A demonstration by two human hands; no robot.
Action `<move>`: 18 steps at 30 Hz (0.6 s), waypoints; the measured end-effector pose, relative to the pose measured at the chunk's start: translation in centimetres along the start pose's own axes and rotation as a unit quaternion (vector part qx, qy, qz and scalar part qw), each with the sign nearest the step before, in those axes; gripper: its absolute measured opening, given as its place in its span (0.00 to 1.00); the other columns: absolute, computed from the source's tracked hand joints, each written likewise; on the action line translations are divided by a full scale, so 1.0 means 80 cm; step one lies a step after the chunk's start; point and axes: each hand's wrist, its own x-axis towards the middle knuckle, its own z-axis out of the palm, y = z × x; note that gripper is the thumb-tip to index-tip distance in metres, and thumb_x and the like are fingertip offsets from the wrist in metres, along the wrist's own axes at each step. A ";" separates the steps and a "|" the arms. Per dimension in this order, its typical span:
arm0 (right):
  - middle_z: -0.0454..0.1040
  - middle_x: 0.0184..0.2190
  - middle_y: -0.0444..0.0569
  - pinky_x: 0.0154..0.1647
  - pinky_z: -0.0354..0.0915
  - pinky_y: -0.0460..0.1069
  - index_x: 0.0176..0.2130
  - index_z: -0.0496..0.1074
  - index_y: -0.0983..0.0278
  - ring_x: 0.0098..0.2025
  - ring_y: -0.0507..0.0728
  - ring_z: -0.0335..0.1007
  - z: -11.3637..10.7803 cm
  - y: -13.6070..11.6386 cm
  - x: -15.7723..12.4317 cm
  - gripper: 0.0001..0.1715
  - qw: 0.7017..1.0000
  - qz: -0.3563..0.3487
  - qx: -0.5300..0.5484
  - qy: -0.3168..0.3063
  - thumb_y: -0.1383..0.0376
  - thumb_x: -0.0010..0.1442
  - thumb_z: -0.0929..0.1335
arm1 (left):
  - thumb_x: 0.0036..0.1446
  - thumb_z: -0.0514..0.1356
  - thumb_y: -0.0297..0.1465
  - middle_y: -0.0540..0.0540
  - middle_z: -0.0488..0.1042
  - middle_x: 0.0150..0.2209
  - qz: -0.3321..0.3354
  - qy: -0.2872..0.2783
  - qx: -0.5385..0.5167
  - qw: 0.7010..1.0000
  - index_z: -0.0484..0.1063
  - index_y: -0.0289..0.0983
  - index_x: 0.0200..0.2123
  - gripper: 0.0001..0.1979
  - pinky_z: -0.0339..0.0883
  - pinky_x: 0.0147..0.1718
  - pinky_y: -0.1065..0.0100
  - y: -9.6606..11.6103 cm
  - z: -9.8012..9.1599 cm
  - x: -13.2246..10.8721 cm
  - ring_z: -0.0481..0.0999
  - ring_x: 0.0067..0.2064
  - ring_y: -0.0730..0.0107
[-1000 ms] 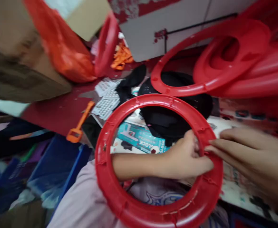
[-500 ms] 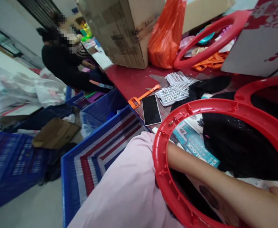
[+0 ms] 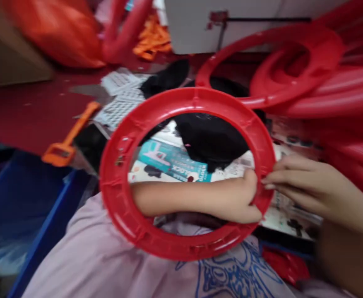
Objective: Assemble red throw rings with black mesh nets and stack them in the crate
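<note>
A red plastic ring (image 3: 138,225) with ribs in its channel is held up over my lap. My left forearm passes through its opening, and my left hand (image 3: 246,203) is closed round the ring's right side, its fingers hidden behind the rim. My right hand (image 3: 308,182) is at the same side, its fingertips pinched together against the channel; anything between them is too small to make out. Small brass-coloured metal pieces (image 3: 119,159) sit in the channel at the left. Behind the ring lie a black cloth (image 3: 212,140) and a printed teal-and-white box or sheet (image 3: 156,155).
More red rings (image 3: 274,37) are piled at the right. On the red table (image 3: 22,107) are an orange plastic handle (image 3: 61,151), a phone (image 3: 90,142) and white trays of small parts (image 3: 119,105). An orange bag (image 3: 63,33) stands behind; a blue crate (image 3: 54,223) is at the lower left.
My view has swung right, so the co-worker has left it. The whole ring now shows, and my right hand has come into view with its fingertips on the ring's right side.
</note>
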 end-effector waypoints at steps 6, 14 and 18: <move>0.73 0.32 0.46 0.35 0.66 0.42 0.37 0.73 0.65 0.34 0.48 0.70 -0.005 0.009 0.014 0.09 0.998 0.030 0.054 0.025 0.75 0.62 0.65 | 0.50 0.57 0.34 0.36 0.72 0.40 -0.006 0.008 0.009 1.000 0.53 0.32 0.48 0.23 0.70 0.32 0.60 0.000 -0.006 0.000 0.74 0.37 0.57; 0.74 0.31 0.47 0.34 0.65 0.43 0.35 0.74 0.66 0.33 0.50 0.70 0.000 0.011 0.011 0.07 0.998 0.043 0.031 0.039 0.72 0.63 0.66 | 0.52 0.56 0.33 0.40 0.71 0.37 0.000 0.000 0.011 1.000 0.52 0.32 0.50 0.24 0.70 0.33 0.59 -0.006 -0.001 0.003 0.74 0.38 0.56; 0.75 0.30 0.47 0.32 0.63 0.43 0.33 0.75 0.67 0.31 0.49 0.69 -0.003 0.009 0.011 0.07 0.998 0.056 0.023 0.036 0.71 0.62 0.67 | 0.54 0.58 0.33 0.39 0.71 0.40 0.020 0.023 -0.057 0.998 0.54 0.33 0.52 0.25 0.72 0.38 0.57 -0.008 0.001 0.000 0.74 0.41 0.56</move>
